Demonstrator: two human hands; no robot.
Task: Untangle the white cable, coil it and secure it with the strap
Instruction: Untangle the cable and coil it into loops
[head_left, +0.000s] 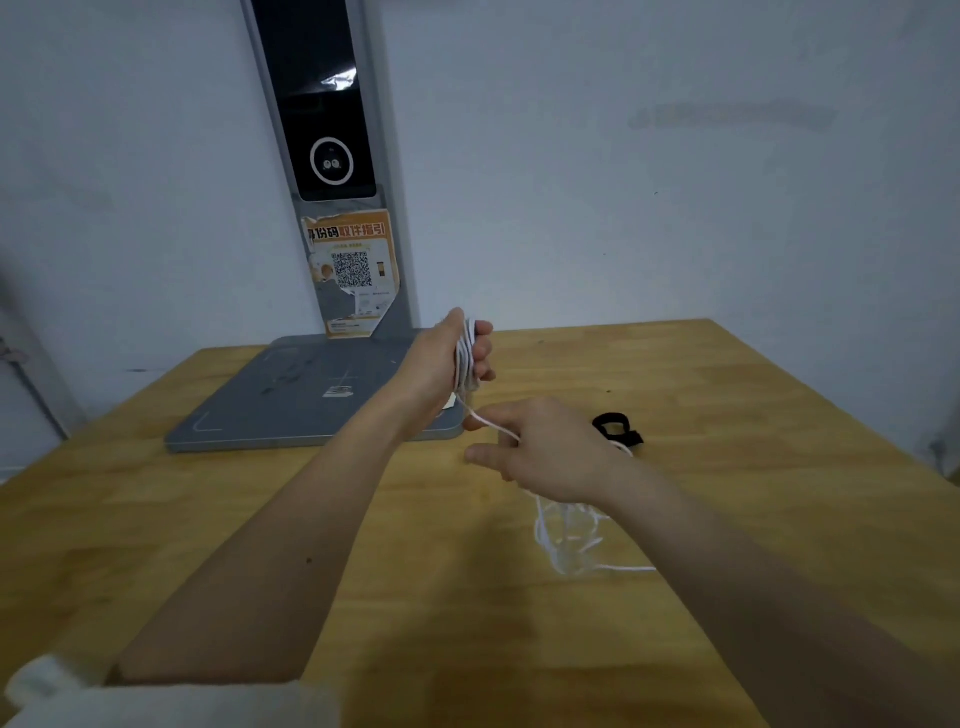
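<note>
My left hand (447, 358) is raised above the table and grips several loops of the white cable (466, 358) wound round its fingers. One strand runs down from the loops to my right hand (540, 452), which pinches it between thumb and fingers. Below my right wrist the loose rest of the cable (566, 540) lies in a tangle on the wooden table (727, 415). The black strap (618, 428) lies on the table just beyond my right hand, untouched.
A grey scanner stand (291, 405) with a flat base sits at the back left of the table, its upright column (332, 156) against the white wall. The table's far edge meets the wall.
</note>
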